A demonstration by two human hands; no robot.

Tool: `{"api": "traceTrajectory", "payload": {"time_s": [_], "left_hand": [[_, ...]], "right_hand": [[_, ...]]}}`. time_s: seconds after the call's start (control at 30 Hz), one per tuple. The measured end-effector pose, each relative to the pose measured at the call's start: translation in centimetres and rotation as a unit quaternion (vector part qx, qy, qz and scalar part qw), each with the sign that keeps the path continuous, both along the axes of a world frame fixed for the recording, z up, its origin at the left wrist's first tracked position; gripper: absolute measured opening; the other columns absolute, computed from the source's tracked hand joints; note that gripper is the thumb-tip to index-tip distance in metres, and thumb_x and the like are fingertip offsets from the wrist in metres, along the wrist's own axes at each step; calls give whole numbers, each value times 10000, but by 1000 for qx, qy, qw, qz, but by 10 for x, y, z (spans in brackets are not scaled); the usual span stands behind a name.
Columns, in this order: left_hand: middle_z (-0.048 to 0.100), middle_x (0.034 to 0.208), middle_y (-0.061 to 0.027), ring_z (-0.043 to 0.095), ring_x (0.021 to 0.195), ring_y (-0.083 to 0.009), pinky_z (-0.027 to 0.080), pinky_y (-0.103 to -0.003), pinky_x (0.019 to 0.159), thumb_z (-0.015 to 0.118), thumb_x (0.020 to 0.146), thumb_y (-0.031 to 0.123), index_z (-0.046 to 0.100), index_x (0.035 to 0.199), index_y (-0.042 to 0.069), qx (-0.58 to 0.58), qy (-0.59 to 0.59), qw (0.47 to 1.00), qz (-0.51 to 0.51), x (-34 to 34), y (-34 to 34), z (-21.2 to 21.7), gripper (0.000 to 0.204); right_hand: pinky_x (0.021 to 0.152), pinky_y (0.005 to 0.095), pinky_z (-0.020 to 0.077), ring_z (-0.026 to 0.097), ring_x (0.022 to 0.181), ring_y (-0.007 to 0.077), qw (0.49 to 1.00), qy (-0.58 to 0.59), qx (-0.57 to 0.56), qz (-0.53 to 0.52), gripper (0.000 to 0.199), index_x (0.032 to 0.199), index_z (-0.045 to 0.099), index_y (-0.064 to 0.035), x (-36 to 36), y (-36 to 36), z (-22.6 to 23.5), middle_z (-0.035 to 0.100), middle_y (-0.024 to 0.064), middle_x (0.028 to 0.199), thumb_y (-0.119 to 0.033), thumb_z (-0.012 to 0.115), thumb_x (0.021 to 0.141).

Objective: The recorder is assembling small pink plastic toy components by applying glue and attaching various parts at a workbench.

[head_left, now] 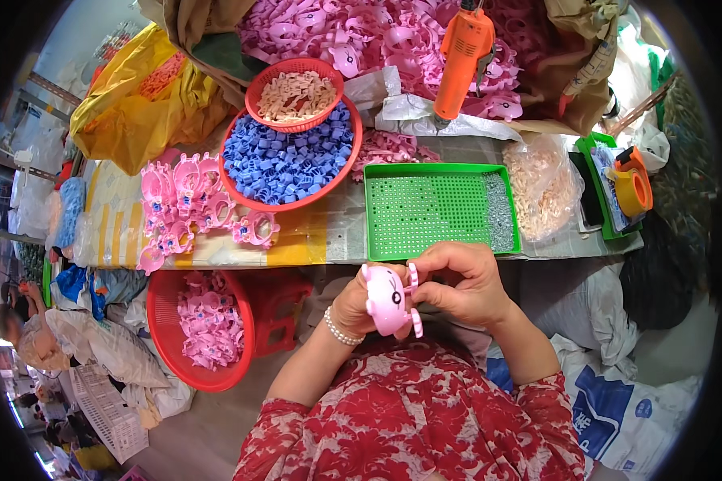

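Note:
A pink plastic part shaped like an animal's head [387, 298], with a black round eye, is held in front of my chest. My left hand [351, 306] wraps round its left side, a string of white beads at the wrist. From the right, my right hand [467, 282] pinches with thumb and forefinger at the slim pink pieces along the part's right edge. Whether something small sits between those fingertips cannot be seen. Just beyond both hands lies a green perforated tray [425, 166] with small grey metal pieces gathered at its right end.
An orange electric screwdriver [464, 64] hangs over the table. Blue plastic pieces [285, 160] fill a red basket, with a smaller red basket [258, 94] on top. Finished-looking pink parts [188, 196] lie left; more fill a red tub [156, 321] below. A clear bag [547, 188] stands right.

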State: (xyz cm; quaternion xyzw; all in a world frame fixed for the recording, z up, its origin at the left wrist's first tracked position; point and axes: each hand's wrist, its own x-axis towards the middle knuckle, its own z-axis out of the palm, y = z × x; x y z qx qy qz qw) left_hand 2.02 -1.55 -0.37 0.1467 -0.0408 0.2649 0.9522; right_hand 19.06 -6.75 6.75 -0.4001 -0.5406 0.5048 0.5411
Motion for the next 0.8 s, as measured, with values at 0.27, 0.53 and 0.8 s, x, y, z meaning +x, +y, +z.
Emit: {"api": "traceTrajectory", "payload": {"time_s": [0.27, 0.53, 0.8], "left_hand": [[614, 857, -208, 649, 661, -281, 547, -345, 463, 752, 633, 549, 455, 1169, -44, -48, -39, 998, -28, 1, -4, -8, 853], [585, 912, -92, 572, 529, -201, 452, -283, 387, 593, 605, 788, 543, 986, -70, 2, -46, 999, -4, 8, -4, -6, 940], [595, 942, -107, 590, 628, -280, 477, -368, 438, 549, 623, 799, 557, 996, -41, -46, 8, 998, -29, 1, -3, -26, 919]], "right_hand": [[677, 253, 497, 617, 775, 135, 996, 80, -37, 15, 228, 905, 616, 27, -3, -1, 0, 636, 88, 855, 35, 745, 718], [668, 250, 490, 622, 767, 141, 997, -65, 51, 1, 241, 908, 622, 32, 5, 1, -2, 644, 94, 840, 5, 760, 711], [668, 246, 518, 630, 753, 126, 996, 77, -31, 8, 165, 903, 604, 30, 0, -2, -5, 641, 79, 843, 58, 684, 761]]}}
